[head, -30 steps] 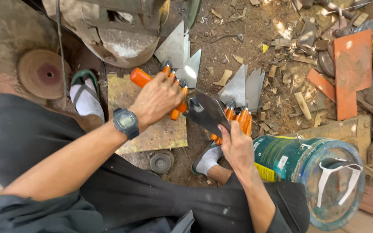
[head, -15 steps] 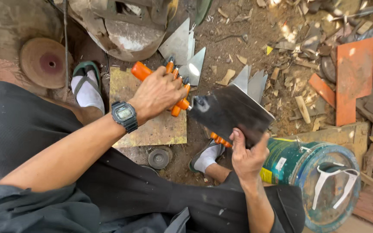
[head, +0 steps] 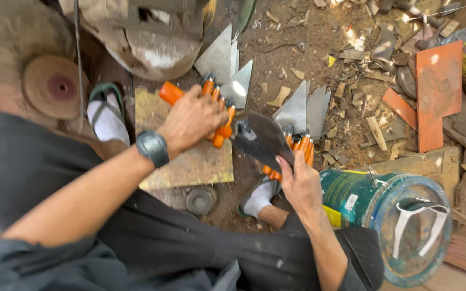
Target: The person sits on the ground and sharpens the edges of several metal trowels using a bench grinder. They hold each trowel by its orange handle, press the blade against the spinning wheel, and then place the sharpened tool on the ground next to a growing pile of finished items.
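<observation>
My left hand (head: 190, 119) is closed around the orange handle (head: 169, 92) of a trowel, a dark watch on its wrist. The trowel's dark metal blade (head: 265, 137) points right and is tilted on edge. From below, my right hand (head: 300, 183) touches the blade's lower right edge with its fingertips. Both hands hover over my lap and my white-socked feet.
Finished trowels with orange handles and grey blades lie in two piles (head: 225, 70) (head: 303, 108). A yellowish board (head: 190, 164) lies under my left hand, a small round disc (head: 199, 201) beside it. A green bucket (head: 384, 207) stands right, a grinding disc (head: 55, 86) left, and wood scraps and orange plates (head: 438, 91) far right.
The blade faced the camera flat half a second ago and has turned more on edge. My right hand slid from under the blade to its lower edge. My left hand kept its grip.
</observation>
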